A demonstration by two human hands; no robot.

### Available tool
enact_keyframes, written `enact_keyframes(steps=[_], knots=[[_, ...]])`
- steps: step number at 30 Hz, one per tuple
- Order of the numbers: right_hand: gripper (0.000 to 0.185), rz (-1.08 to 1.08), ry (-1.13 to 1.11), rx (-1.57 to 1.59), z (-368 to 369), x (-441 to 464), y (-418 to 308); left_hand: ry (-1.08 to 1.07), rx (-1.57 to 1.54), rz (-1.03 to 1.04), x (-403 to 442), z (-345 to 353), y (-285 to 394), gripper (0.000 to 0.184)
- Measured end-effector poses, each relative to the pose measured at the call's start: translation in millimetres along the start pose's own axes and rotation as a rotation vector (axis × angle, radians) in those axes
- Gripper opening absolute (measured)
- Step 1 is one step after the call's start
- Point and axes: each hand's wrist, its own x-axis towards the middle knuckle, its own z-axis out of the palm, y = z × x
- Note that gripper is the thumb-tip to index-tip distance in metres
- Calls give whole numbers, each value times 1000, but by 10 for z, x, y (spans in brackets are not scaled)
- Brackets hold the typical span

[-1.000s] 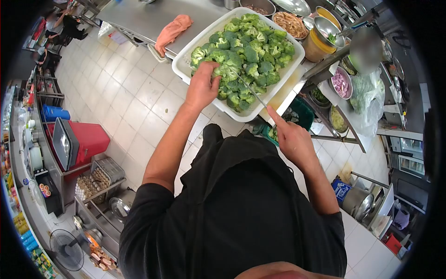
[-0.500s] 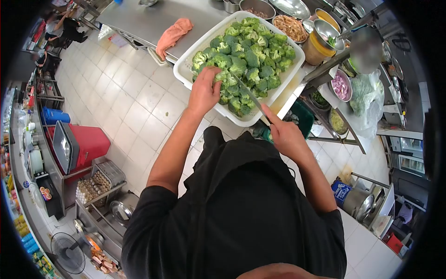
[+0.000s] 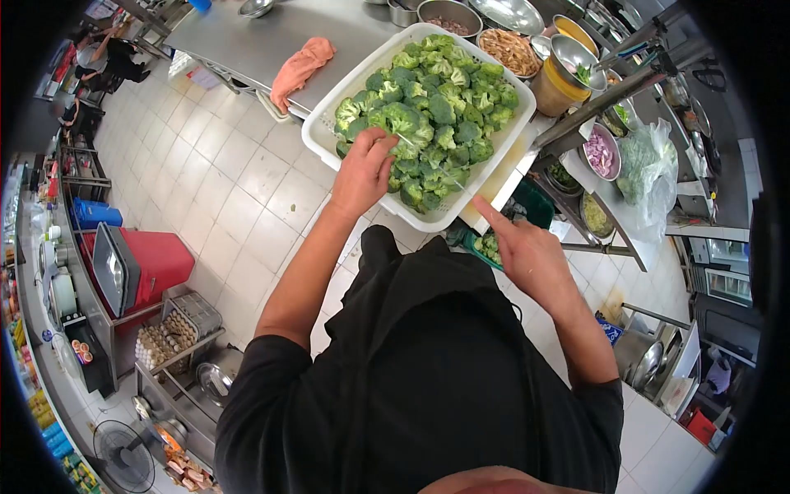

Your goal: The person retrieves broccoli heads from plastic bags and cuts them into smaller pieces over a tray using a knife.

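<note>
My left hand [image 3: 362,174] is closed around a head of broccoli [image 3: 403,123] at the near left side of a white plastic basket [image 3: 323,128]. Many cut broccoli florets [image 3: 443,109] fill that basket. My right hand [image 3: 531,257] is closed near the basket's lower right corner, its index finger stretched forward. It grips a knife, plain to see half a second ago; now the blade is hard to make out, thin and blurred over the near florets. Below the basket's right corner, a green container [image 3: 539,202] holds more broccoli pieces [image 3: 488,245].
A steel table [image 3: 239,37] with an orange cloth [image 3: 302,72] stands beyond the basket. Bowls of food, including chopped purple onion [image 3: 601,154], and a plastic bag [image 3: 648,169] are on the right. A red cooler [image 3: 152,267] and egg trays [image 3: 167,339] sit at left. Other people are far left.
My right hand has drawn back down and to the right, with the knife. A larger broccoli head now shows at my left hand, tilted upward. The green container's broccoli has come into view.
</note>
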Motion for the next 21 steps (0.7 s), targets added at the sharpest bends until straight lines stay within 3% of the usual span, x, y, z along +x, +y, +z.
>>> enact_keyframes(steps=[8, 15, 21], knots=[[85, -75, -52, -110, -144, 149, 62, -30, 7, 39, -21, 15, 1, 36], [80, -141, -43, -15, -84, 354, -74, 16, 28, 1, -96, 15, -116, 35], [87, -147, 7, 62, -56, 352, -89, 22, 61, 5, -66, 17, -118, 34]])
